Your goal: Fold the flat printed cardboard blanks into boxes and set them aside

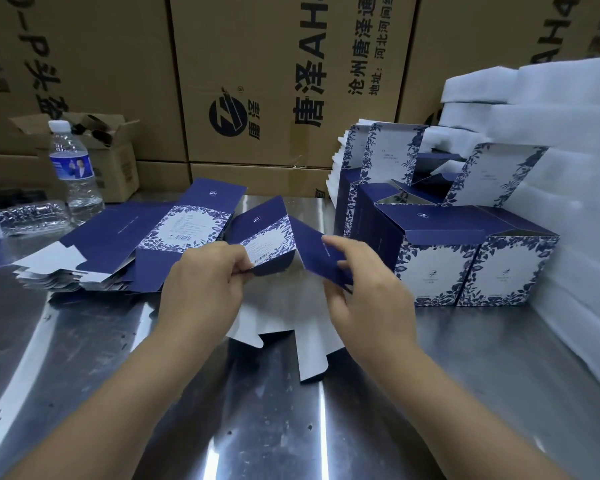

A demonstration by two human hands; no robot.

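Blank stack (118,244) left of held blank (271,237), folded boxes (471,268) right, bottle (73,171) far left

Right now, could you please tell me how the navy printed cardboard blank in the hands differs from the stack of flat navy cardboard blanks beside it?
The held blank is bent along its creases, panels angled upward; the stack lies flat on the steel table. The held blank is pinched by the left hand and right hand; no hand holds the stack. The held blank is one sheet, the stack many. Both share navy panels and leaf print.
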